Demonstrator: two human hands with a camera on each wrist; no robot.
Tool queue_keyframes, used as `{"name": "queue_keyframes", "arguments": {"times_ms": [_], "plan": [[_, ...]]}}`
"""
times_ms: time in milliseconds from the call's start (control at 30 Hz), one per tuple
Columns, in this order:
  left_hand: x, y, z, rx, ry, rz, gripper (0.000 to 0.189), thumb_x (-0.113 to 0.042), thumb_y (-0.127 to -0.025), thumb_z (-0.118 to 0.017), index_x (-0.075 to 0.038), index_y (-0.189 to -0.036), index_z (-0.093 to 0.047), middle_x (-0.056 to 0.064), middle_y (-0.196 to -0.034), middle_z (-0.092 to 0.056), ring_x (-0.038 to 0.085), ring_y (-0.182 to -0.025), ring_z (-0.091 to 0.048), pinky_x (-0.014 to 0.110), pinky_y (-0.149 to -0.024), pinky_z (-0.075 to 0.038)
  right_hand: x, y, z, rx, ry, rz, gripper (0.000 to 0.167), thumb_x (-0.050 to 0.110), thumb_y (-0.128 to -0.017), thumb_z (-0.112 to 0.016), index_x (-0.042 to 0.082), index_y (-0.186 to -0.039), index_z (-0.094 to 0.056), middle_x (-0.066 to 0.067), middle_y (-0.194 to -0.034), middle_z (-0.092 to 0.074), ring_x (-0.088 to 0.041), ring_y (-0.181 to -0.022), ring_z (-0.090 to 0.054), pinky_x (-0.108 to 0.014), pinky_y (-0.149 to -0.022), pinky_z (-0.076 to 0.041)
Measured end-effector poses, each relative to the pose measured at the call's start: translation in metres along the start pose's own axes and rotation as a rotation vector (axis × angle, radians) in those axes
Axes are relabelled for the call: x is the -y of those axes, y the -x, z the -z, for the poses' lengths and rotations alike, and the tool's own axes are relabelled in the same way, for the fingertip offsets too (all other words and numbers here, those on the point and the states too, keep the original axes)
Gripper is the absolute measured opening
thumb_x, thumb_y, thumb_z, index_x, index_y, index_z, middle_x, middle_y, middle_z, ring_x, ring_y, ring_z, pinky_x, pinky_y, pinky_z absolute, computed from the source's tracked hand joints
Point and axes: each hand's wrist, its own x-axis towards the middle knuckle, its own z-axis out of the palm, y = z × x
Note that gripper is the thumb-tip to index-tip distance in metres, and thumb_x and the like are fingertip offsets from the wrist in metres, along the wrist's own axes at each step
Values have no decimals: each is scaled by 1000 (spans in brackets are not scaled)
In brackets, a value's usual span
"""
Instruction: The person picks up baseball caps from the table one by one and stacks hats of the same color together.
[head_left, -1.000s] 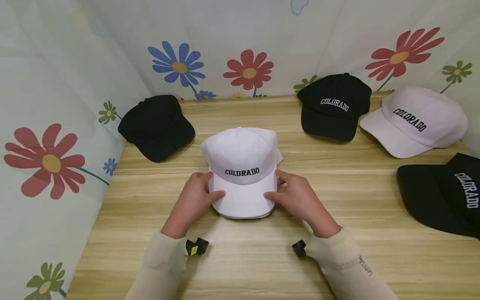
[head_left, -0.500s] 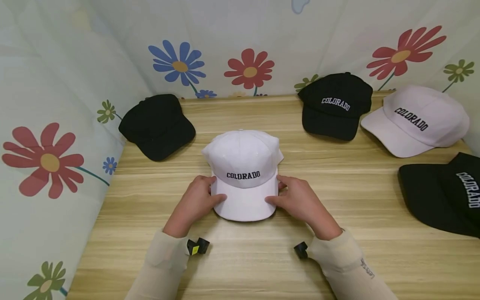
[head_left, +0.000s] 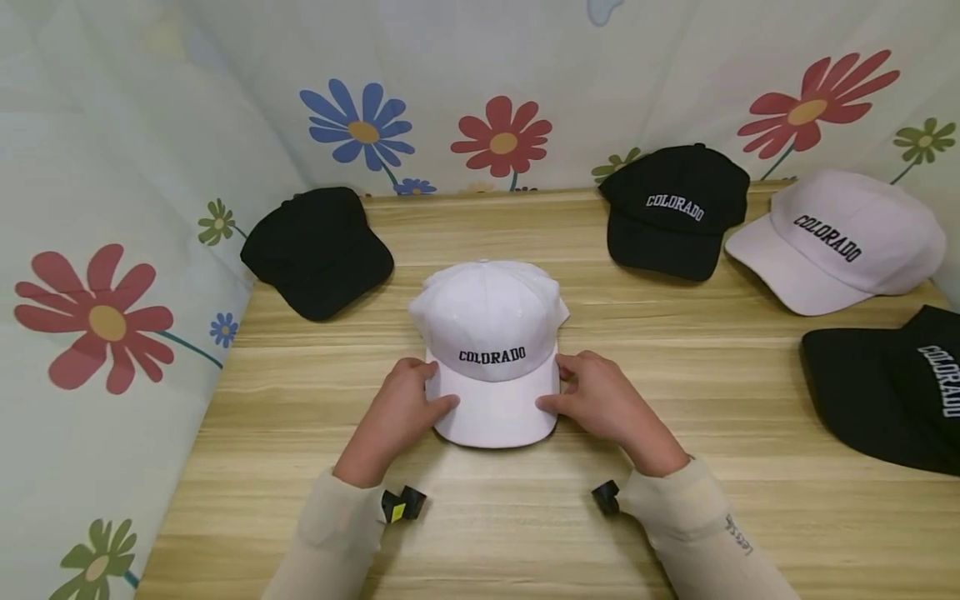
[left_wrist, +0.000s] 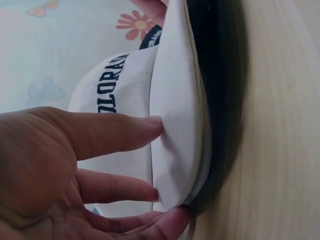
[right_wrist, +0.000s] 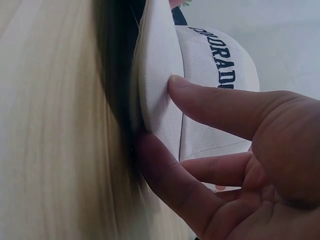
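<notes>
Around the middle of the wooden table, a white cap sat with its brim toward the person and black COLORADO lettering across its crown. There the left hand pinched the left side of the brim, thumb on the upper face and fingers drawn in at the side edge; the right hand gripped the opposite side likewise, thumb above and forefinger against the edge, so neither was spread wide. Beneath the brim, the left wrist view showed a second pale layer and a dark area below it; whether that was shadow or another thing could not be told. Toward the table's far left corner lay an all-black cap. Near the table's far edge, right of its middle, stood a black cap with white lettering, just beside a pale pink cap nearer the far right corner. At the table's right side, a second lettered black cap was cut off by the view, brim toward the table's middle. A floral curtain rose behind the table's far and left edges, and beige sleeves reached over its near part.
</notes>
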Motion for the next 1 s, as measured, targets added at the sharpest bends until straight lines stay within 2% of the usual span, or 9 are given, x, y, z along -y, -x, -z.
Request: {"name": "queue_keyframes", "arguments": {"times_ms": [133, 333, 567, 800, 1000], "plan": [[-3, 0, -1, -3, -8, 6, 61, -24, -87, -71, 11, -133, -51, 26, -131, -51, 36, -121, -50, 47, -106, -40, -1, 0, 1, -1, -1, 7, 45, 27, -82, -76, 4, -119, -63, -9, -97, -58, -19, -85, -50, -30, -72, -42], [-4, 0, -3, -8, -9, 14, 61, -24, -87, -71, 11, -133, -51, 26, -132, -50, 36, -122, -50, 47, -107, -40, -3, 0, 1, -3, -12, -4, 50, 27, -82, -76, 1, -123, -61, -9, -99, -58, -19, -87, -51, -30, -74, -43], [-4, 0, -1, -19, -9, 11, 63, -27, -87, -71, 11, -133, -51, 26, -133, -51, 36, -123, -50, 47, -106, -40, -4, -1, 1, -12, -22, 9, 42, 27, -82, -77, 4, -115, -64, -8, -95, -59, -18, -85, -50, -29, -71, -42], [-2, 0, -2, -38, -13, -15, 63, -27, -86, -72, 11, -132, -52, 27, -131, -53, 37, -122, -51, 47, -105, -41, -4, -2, 0, -15, -16, 8, 43, 26, -82, -77, 5, -116, -65, -8, -92, -60, -18, -81, -51, -29, -70, -43], [-2, 1, -3, -40, -16, -4, 63, -28, -86, -72, 10, -132, -52, 25, -130, -53, 36, -120, -52, 47, -104, -42, -4, -1, 0, -17, -26, 2, 38, 26, -81, -77, 6, -112, -67, -6, -89, -63, -17, -80, -52, -29, -70, -44]]}}
